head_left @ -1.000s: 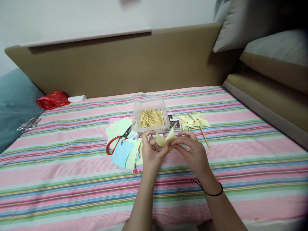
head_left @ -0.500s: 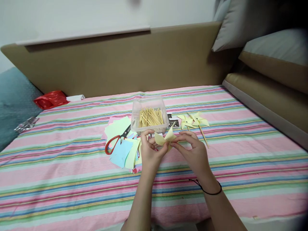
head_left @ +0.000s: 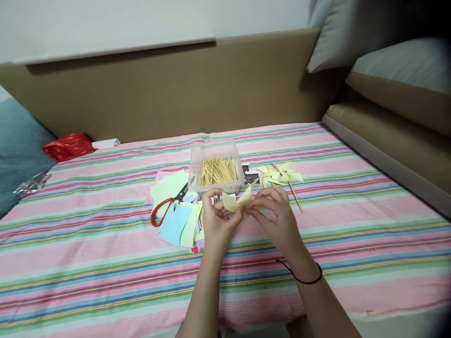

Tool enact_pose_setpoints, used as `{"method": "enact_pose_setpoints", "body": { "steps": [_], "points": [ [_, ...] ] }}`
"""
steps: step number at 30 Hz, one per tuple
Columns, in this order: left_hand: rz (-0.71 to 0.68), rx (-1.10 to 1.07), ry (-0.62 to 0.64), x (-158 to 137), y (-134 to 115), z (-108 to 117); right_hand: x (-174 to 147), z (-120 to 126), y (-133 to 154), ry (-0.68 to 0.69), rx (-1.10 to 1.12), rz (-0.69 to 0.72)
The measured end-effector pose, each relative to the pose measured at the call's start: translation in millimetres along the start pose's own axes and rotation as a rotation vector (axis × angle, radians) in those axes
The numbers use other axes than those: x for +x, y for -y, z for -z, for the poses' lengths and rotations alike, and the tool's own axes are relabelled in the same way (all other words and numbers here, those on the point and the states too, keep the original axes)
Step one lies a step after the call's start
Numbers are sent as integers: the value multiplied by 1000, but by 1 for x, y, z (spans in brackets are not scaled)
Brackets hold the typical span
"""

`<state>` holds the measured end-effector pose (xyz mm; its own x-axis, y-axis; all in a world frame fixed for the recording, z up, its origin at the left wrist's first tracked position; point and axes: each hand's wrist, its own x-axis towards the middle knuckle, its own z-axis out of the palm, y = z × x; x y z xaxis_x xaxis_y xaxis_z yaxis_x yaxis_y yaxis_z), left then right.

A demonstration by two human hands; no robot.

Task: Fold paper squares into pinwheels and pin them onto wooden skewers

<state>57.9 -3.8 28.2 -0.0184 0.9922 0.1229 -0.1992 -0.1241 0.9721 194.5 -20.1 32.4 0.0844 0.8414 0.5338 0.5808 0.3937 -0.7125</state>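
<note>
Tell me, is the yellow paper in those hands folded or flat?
Folded: the paper has raised, bent corners, pinched by the left hand and right hand.

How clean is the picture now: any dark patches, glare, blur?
Head view: top right corner nearly black beside the grey cushion; head view: highlights on the red bag; head view: yellow paper looks soft, fine creases unclear.

A striped cloth (head_left: 116,206) bears paper (head_left: 174,223), pinwheels (head_left: 287,173) and a box (head_left: 196,162).
</note>
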Motion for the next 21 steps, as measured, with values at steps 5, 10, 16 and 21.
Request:
{"method": "enact_pose_setpoints", "body": {
  "steps": [5, 10, 16, 21],
  "points": [
    [17, -29, -15, 0, 0, 1, -1, 0, 5, 3, -32, -12],
    [16, -28, -11, 1, -1, 0, 0, -1, 5, 2, -23, -23],
    [0, -23, -1, 1, -1, 0, -1, -1, 4, 5, -23, -15],
    [1, -12, 2, 1, 0, 0, 0, 0, 4, 8, -24, -20]
  ]
}}
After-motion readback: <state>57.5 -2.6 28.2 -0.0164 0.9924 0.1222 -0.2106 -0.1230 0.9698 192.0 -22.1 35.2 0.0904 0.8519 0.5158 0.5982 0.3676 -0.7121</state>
